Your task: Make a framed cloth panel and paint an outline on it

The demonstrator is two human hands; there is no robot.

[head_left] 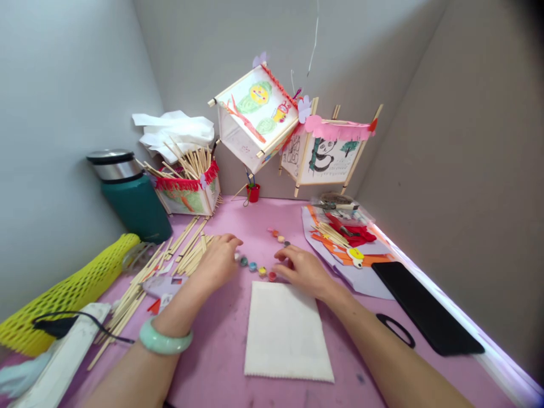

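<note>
A row of small coloured pots (253, 266) lies on the pink table (212, 345), between my two hands. My left hand (217, 259) is at the row's left end, fingers curled near a white pot; whether it grips that pot is unclear. At the right end, my right hand (301, 268) is beside the red pot (272, 276), its thumb and fingers apart with nothing between them. A second short row of pots (278, 237) sits farther back, partly behind the right hand. The blank white cloth-like sheet (287, 331) lies flat in front of the pots.
Wooden sticks (123, 309), yellow netting (72, 294) and a teal bottle (134, 204) stand or lie left. Paper lanterns (259, 110) hang at the back. Right are coloured scraps (340, 243), a black phone (425, 306) and a black ring (396, 330).
</note>
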